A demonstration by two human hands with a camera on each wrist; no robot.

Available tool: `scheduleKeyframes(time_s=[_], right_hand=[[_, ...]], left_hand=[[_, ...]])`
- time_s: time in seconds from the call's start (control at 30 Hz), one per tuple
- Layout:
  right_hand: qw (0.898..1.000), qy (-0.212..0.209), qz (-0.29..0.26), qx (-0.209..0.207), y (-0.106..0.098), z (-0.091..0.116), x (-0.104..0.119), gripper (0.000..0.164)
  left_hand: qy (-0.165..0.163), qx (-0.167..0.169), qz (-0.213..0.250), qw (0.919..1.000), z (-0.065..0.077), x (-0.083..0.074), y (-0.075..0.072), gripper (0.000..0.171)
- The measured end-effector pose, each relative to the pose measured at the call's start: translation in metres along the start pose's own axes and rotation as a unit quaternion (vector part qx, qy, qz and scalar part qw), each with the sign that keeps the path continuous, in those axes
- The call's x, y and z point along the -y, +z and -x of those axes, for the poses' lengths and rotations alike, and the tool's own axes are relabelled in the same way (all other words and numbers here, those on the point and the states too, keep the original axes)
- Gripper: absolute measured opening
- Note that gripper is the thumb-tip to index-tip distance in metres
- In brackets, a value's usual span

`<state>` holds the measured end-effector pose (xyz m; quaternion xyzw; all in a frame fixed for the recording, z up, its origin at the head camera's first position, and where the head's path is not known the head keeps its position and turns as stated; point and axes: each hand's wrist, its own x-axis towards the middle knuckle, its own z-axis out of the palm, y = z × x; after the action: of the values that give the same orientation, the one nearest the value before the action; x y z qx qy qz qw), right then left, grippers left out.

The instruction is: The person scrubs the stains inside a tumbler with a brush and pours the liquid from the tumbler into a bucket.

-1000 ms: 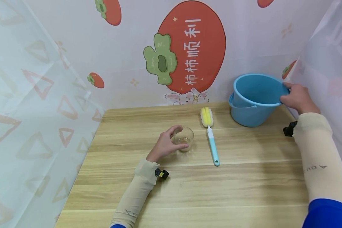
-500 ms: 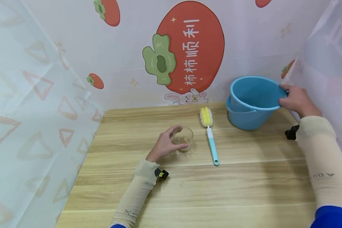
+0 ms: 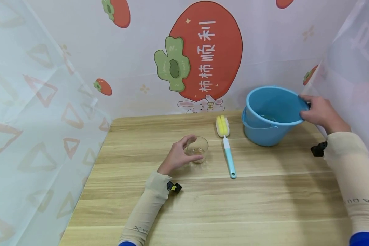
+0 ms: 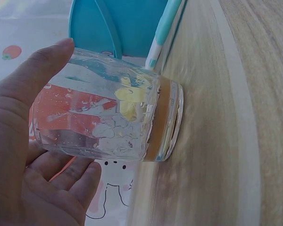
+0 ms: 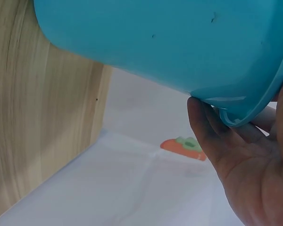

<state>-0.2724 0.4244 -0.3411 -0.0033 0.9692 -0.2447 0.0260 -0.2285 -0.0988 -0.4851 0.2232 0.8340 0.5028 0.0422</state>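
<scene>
A clear drinking glass (image 3: 198, 149) stands upright on the wooden table, its faceted side and thick base showing close up in the left wrist view. My left hand (image 3: 179, 155) curls round it, thumb on one side and fingers on the other. At the back right is a blue bucket (image 3: 259, 136), its handle hanging down the near left side. My right hand (image 3: 321, 111) grips the bucket's right rim; in the right wrist view the fingers (image 5: 203, 127) press against the outer wall under the lip. Something faint glints inside the bucket, too unclear to name.
Between glass and bucket lies a bottle brush (image 3: 229, 159) with a yellow and white sponge head and light blue handle. A printed white sheet (image 3: 135, 61) hangs behind the wooden table (image 3: 203, 212), and more sheeting flanks both sides.
My right hand has drawn the bucket a little toward me and to the left. The left hand, the glass and the brush keep their places.
</scene>
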Motion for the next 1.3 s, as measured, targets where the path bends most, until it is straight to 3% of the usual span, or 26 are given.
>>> scheduleKeyframes(time_s=[0.67, 1.3], right_hand=[[0.999, -0.050, 0.003, 0.014, 0.012, 0.028, 0.012, 0.074], [0.992, -0.122, 0.015, -0.006, 0.030, 0.058, 0.031, 0.072]], left_hand=[[-0.006, -0.005, 0.014, 0.9999, 0.001, -0.002, 0.001, 0.093], [-0.008, -0.007, 0.016, 0.9998, 0.000, 0.001, 0.002, 0.094]])
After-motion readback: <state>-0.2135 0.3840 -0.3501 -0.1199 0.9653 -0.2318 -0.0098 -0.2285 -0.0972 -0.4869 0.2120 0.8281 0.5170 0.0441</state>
